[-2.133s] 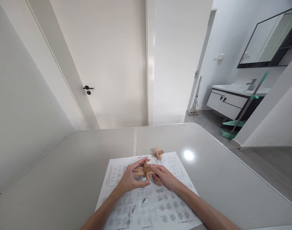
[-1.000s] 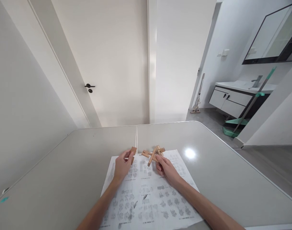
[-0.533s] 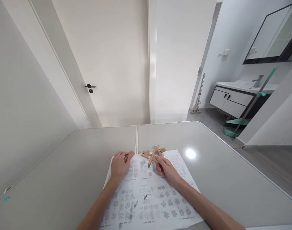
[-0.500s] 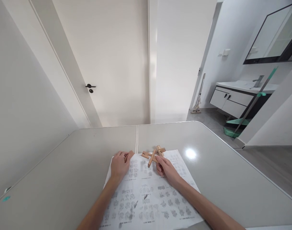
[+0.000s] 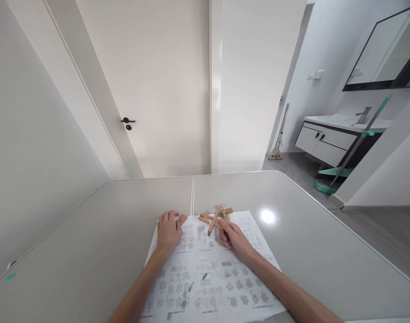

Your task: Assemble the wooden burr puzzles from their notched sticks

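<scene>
My right hand [image 5: 233,235] pinches a wooden stick between thumb and fingers. That stick is part of a crossed group of notched puzzle pieces [image 5: 213,221], with one piece slanting toward me across it. Behind the fingertips, more wooden pieces [image 5: 224,211] form the far end of the group. My left hand [image 5: 169,229] is low over the paper's far left corner, fingers curled on a separate wooden puzzle piece [image 5: 182,219]. Only one end of that piece shows past the thumb. Under both hands lies a printed sheet [image 5: 214,269] with rows of small grey diagrams.
The grey table [image 5: 90,251] has a seam down its middle and a bright light reflection at right. Beyond its far edge stands a white door with a black handle [image 5: 127,120]. At right are a mop, a washbasin cabinet [image 5: 322,139] and a green dustpan [image 5: 325,186].
My left fingers have shifted slightly, and less of the wooden piece under them shows, its end now lower. My right hand and the crossed pieces stay nearly still.
</scene>
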`<state>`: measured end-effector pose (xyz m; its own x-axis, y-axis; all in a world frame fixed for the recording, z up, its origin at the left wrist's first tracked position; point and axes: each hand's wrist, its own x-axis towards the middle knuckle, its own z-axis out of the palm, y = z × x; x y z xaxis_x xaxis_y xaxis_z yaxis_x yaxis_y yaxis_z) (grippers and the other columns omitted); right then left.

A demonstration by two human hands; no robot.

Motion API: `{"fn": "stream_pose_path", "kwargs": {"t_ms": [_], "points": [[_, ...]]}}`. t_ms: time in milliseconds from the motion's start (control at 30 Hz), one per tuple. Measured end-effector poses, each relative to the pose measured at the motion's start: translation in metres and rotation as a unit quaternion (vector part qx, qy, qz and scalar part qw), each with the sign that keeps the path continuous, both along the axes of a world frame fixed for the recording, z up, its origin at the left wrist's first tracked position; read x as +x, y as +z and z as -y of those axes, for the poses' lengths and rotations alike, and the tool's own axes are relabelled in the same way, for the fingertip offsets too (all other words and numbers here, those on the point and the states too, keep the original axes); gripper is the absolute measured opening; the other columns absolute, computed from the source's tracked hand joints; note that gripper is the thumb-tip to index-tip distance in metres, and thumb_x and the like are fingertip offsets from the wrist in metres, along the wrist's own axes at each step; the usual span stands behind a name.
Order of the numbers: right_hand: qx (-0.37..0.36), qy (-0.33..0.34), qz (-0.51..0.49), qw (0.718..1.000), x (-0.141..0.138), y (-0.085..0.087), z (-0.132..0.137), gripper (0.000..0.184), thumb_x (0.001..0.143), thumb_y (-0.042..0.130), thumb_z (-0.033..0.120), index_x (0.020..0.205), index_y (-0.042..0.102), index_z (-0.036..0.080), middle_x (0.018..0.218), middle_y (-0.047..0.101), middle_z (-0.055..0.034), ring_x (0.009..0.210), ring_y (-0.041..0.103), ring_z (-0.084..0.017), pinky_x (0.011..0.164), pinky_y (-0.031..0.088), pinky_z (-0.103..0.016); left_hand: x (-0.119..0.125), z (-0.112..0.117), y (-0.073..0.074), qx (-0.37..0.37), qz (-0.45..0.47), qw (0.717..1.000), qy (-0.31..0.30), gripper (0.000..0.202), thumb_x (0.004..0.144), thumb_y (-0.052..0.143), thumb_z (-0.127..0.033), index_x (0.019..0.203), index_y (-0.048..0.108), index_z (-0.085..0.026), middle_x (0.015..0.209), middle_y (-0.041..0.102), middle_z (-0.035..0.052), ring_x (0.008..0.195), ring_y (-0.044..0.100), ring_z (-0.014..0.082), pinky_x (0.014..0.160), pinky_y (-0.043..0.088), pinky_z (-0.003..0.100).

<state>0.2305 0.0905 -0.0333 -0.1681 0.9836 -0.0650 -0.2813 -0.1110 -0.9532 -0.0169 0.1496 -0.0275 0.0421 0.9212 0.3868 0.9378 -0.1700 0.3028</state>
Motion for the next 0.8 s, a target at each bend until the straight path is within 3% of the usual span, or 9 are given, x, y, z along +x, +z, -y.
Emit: {"fn": "stream_pose_path", "kwargs": {"t_ms": [167, 267, 367, 467, 533, 600, 700, 800], "points": [[0.000, -0.003, 0.008, 1.000, 0.000, 0.001, 0.000, 0.054, 0.087, 0.058, 0.071, 0.069, 0.044, 0.022, 0.053, 0.044, 0.0075, 0.043, 0.035, -0.008, 0.045, 0.022, -0.025, 0.008, 0.006, 0.007, 0.030, 0.015, 0.999, -0.039, 0.032, 0.085, 0.044, -0.003, 0.107, 0.062, -0.019, 0.118, 0.064, 0.0115, 0.117, 0.055, 0.0298, 0.099, 0.044, 0.044], [0.012, 0.001, 0.013, 1.000, -0.002, 0.002, 0.001, 0.055, 0.087, 0.057, 0.072, 0.068, 0.043, 0.022, 0.052, 0.044, 0.0073, 0.043, 0.036, -0.009, 0.045, 0.022, -0.025, 0.020, 0.015, 0.014, 0.016, 0.129, 0.985, -0.112, 0.021, 0.098, 0.041, -0.021, 0.105, 0.061, -0.022, 0.098, 0.068, 0.0069, 0.091, 0.064, 0.0238, 0.081, 0.050, 0.035], [0.026, 0.008, 0.018, 0.999, -0.003, 0.003, 0.002, 0.054, 0.087, 0.057, 0.073, 0.070, 0.046, 0.023, 0.052, 0.045, 0.0074, 0.043, 0.036, -0.010, 0.046, 0.023, -0.026, 0.034, 0.023, 0.018, -0.114, 0.300, 0.931, -0.173, 0.033, 0.103, 0.038, -0.046, 0.109, 0.059, -0.022, 0.069, 0.061, -0.0016, 0.054, 0.053, 0.0154, 0.056, 0.043, 0.027], [0.045, 0.026, 0.032, 0.998, -0.003, 0.004, 0.004, 0.053, 0.089, 0.057, 0.072, 0.073, 0.049, 0.022, 0.051, 0.047, 0.0066, 0.044, 0.037, -0.010, 0.047, 0.025, -0.026, 0.041, 0.025, 0.018, -0.226, 0.414, 0.848, -0.240, 0.042, 0.099, 0.041, -0.059, 0.100, 0.058, -0.021, 0.064, 0.057, -0.0039, 0.044, 0.040, 0.0106, 0.046, 0.034, 0.024], [0.048, 0.046, 0.024, 0.998, -0.002, 0.006, 0.005, 0.051, 0.090, 0.056, 0.070, 0.075, 0.050, 0.022, 0.054, 0.050, 0.0053, 0.046, 0.038, -0.010, 0.048, 0.026, -0.026, 0.042, 0.026, 0.018, -0.259, 0.453, 0.815, -0.254, 0.043, 0.096, 0.047, -0.062, 0.094, 0.057, -0.020, 0.065, 0.056, -0.0040, 0.044, 0.038, 0.0088, 0.045, 0.031, 0.023], [0.048, 0.057, -0.003, 0.997, -0.001, 0.009, 0.006, 0.047, 0.090, 0.058, 0.069, 0.084, 0.056, 0.022, 0.064, 0.056, 0.0029, 0.052, 0.044, -0.011, 0.049, 0.031, -0.025, 0.041, 0.026, 0.019, -0.275, 0.483, 0.790, -0.259, 0.042, 0.096, 0.051, -0.061, 0.091, 0.057, -0.020, 0.067, 0.055, -0.0041, 0.045, 0.038, 0.0077, 0.045, 0.031, 0.022], [0.049, 0.075, -0.049, 0.995, 0.001, 0.013, 0.007, 0.049, 0.089, 0.063, 0.067, 0.113, 0.062, 0.024, 0.089, 0.062, -0.0032, 0.076, 0.059, -0.017, 0.059, 0.043, -0.027, 0.040, 0.027, 0.020, -0.289, 0.503, 0.769, -0.268, 0.040, 0.096, 0.053, -0.058, 0.091, 0.057, -0.019, 0.067, 0.054, -0.0038, 0.046, 0.038, 0.0072, 0.046, 0.030, 0.022], [0.043, 0.115, -0.078, 0.989, 0.003, 0.015, 0.007, 0.056, 0.086, 0.069, 0.065, 0.122, 0.062, 0.024, 0.090, 0.063, -0.0045, 0.081, 0.060, -0.019, 0.064, 0.043, -0.028, 0.040, 0.029, 0.022, -0.291, 0.504, 0.766, -0.274, 0.038, 0.097, 0.053, -0.056, 0.092, 0.058, -0.018, 0.068, 0.054, -0.0037, 0.046, 0.039, 0.0069, 0.047, 0.029, 0.022]]}}
